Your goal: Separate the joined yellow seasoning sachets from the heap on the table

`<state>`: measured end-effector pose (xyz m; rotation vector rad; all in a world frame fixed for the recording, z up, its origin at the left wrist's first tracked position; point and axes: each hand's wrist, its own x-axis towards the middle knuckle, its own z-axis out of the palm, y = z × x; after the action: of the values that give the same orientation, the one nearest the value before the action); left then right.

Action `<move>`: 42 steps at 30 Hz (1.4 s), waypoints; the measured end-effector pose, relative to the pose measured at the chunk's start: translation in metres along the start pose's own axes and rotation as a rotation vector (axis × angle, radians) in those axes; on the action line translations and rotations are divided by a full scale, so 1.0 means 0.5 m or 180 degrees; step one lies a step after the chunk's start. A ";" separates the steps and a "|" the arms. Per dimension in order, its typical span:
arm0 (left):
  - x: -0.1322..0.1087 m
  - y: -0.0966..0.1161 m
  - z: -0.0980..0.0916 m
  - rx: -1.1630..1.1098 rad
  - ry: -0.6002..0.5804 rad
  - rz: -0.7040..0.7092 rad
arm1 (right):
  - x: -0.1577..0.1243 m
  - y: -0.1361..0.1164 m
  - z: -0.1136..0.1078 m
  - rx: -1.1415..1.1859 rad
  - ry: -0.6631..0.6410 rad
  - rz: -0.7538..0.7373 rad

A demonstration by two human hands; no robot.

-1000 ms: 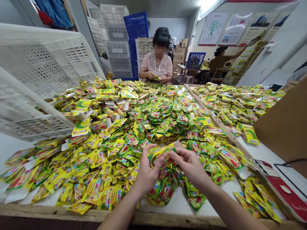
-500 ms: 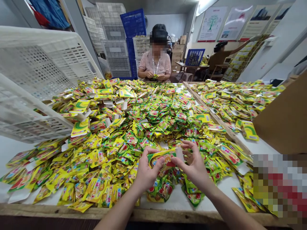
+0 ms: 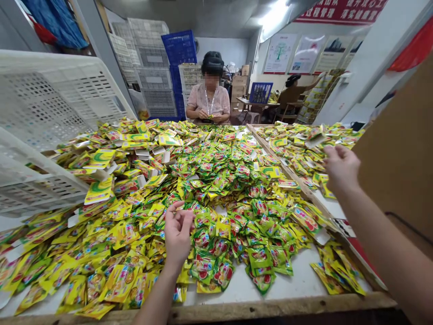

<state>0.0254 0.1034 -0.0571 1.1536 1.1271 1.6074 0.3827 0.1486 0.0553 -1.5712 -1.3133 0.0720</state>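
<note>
My left hand [image 3: 177, 232] is over the heap of small yellow and green sachets [image 3: 216, 171], its fingers loosely bent and apart with nothing visible in them. At the right, my right hand [image 3: 342, 169] is stretched over the wooden divider, fingers half curled and slightly blurred. A small yellow carton [image 3: 316, 136] with a pale end flap appears just off its fingertips, apart from the hand and above a pile of similar cartons [image 3: 291, 146]. Green sachets with red fruit pictures [image 3: 260, 259] lie in front, between my two hands.
A white perforated crate [image 3: 57, 104] lies tilted at the left beside more cartons [image 3: 99, 189]. A wooden strip [image 3: 287, 167] divides the table, and a large brown cardboard box [image 3: 402, 149] stands at the right. Opposite me sits a person [image 3: 209, 99]; stacked crates [image 3: 154, 72] rise behind.
My hands have parted. The carton both held has left my left hand; my right hand has swung far right and forward, with a carton now off its fingertips. The view has tilted up slightly.
</note>
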 end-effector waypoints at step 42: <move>-0.079 0.017 0.036 0.0230 -0.0766 -0.0487 | -0.395 -0.165 0.233 0.3310 -0.1925 0.2475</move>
<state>0.0506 0.0674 -0.0540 1.2396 1.0941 1.2833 0.1765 0.0647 -0.0439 -1.0298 -0.7346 1.5450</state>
